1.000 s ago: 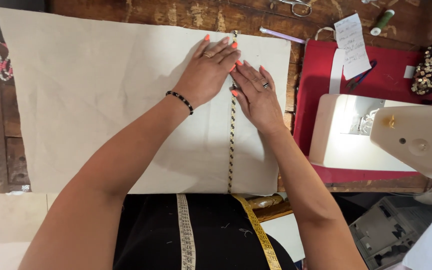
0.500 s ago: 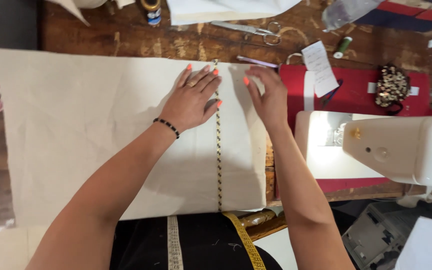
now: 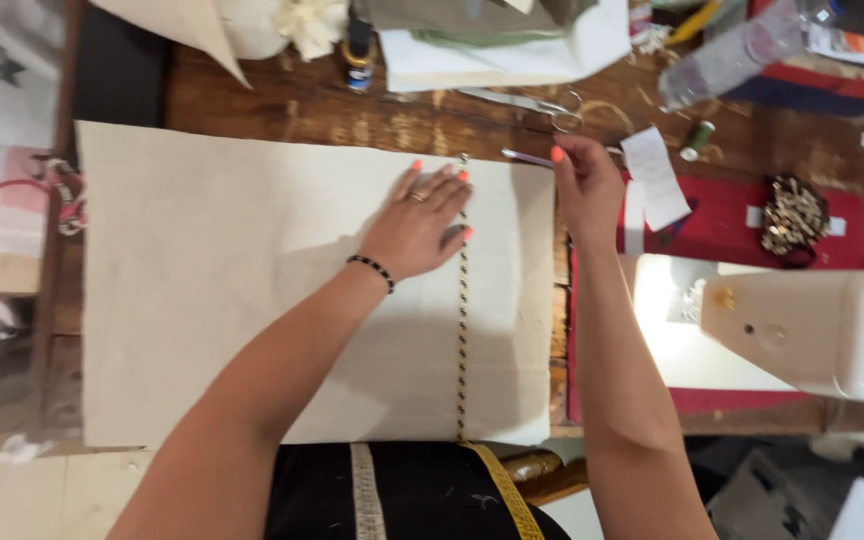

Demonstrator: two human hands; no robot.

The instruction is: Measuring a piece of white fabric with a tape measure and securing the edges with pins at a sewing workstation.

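Note:
A large cream fabric sheet (image 3: 232,300) lies flat on a wooden table (image 3: 282,105). A narrow gold and dark beaded trim (image 3: 462,340) runs straight down it near its right side. My left hand (image 3: 417,225) rests palm down on the fabric with fingers spread, fingertips touching the trim's upper part. My right hand (image 3: 587,190) is at the fabric's top right corner, its fingers pinched on a thin purple pen (image 3: 524,157) that sticks out to the left.
Scissors (image 3: 522,102) lie just beyond the fabric. To the right are a paper slip (image 3: 655,175), a green spool (image 3: 697,140), a red cloth (image 3: 722,215) with a beaded pile (image 3: 795,215), and a white sewing machine (image 3: 812,330). A yellow measuring tape (image 3: 507,490) hangs at my waist.
My right hand left the trim and reached up and right to the purple pen. My left hand stayed flat on the fabric beside the trim. The view shifted toward the table's far edge.

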